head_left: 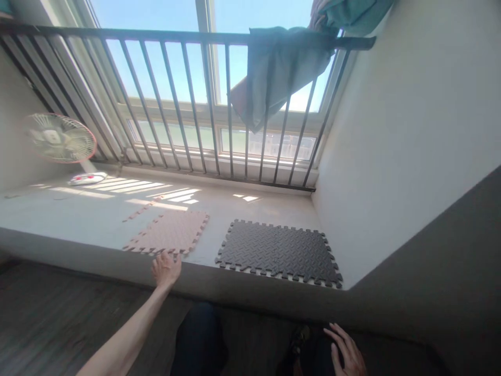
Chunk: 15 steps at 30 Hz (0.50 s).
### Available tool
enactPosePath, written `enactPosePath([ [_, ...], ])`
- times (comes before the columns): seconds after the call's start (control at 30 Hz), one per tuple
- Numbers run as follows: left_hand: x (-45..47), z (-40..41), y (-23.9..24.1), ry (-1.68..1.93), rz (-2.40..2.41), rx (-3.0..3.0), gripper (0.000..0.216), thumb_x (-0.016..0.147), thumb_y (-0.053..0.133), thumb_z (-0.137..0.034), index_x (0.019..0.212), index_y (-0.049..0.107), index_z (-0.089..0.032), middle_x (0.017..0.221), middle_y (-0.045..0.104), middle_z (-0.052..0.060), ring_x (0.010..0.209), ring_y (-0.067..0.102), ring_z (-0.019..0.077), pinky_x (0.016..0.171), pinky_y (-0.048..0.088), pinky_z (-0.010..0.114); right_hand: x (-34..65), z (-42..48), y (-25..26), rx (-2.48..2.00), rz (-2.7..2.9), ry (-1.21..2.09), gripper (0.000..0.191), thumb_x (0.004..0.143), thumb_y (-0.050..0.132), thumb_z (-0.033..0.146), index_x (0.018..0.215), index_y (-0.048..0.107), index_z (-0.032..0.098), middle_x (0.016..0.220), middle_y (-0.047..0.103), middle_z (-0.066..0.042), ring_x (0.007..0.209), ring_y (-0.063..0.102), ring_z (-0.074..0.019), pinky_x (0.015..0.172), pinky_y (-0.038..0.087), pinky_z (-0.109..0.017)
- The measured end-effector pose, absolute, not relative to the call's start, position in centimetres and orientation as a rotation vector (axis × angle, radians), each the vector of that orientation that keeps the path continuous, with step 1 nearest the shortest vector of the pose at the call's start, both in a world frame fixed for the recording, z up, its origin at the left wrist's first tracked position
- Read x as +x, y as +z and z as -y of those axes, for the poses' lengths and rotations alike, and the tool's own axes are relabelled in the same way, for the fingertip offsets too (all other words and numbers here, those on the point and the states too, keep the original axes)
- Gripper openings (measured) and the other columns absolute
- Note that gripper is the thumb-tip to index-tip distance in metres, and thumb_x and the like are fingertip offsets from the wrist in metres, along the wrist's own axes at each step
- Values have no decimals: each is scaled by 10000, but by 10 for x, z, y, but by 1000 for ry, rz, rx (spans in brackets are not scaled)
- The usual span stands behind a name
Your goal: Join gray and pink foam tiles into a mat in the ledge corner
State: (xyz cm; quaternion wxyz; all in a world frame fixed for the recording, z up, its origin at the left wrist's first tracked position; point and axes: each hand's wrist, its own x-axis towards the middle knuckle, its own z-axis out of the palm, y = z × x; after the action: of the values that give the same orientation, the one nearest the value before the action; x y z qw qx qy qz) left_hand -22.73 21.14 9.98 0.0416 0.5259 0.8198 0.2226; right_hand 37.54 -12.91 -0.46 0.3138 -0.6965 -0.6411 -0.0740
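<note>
My left hand (166,269) is at the front edge of a pink interlocking foam mat (172,231), its fingers curled onto the mat's toothed border. The pink mat lies flat on a pale window ledge (86,214). To its right, two dark grey foam mats (277,250) lie joined side by side, their toothed edges close to the ledge's front. My right hand (346,350) is low in the view, by my right knee, fingers apart and nothing held in it.
A thin pink strip of mat edging (144,209) lies behind the pink mat. A fan (58,138) stands at the left end of the ledge. Dark railings (188,104) run before the window, with a grey cloth (270,78) hung over them. A white wall (399,130) bounds the right.
</note>
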Motion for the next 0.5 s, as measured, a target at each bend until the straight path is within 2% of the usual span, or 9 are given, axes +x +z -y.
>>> enactPosePath([
  [0.13,-248,-222,104,478,-2474,1638,629,981,398,-559,1301,650,-80,1355,644,303,1275,562,441,1038,446,541,365,119,3,-1922,1599,-216,403,1023,494,519,1085,853,347,1223,826,-88,1114,798,-328,903,699,-499],
  [0.33,-250,-242,100,305,-2510,1737,573,956,456,-512,1235,703,-76,1329,660,298,1277,564,431,995,453,498,360,111,5,-1854,1653,-246,391,1036,497,500,1073,853,346,1193,832,-83,1075,808,-303,873,701,-453],
  [0.5,-250,-257,121,434,-2505,1748,562,941,492,-544,1178,732,-94,1269,671,277,1258,552,426,1008,448,498,359,109,8,-1840,1650,-245,321,1011,542,444,1084,845,364,1189,832,-75,1071,807,-317,860,703,-479],
])
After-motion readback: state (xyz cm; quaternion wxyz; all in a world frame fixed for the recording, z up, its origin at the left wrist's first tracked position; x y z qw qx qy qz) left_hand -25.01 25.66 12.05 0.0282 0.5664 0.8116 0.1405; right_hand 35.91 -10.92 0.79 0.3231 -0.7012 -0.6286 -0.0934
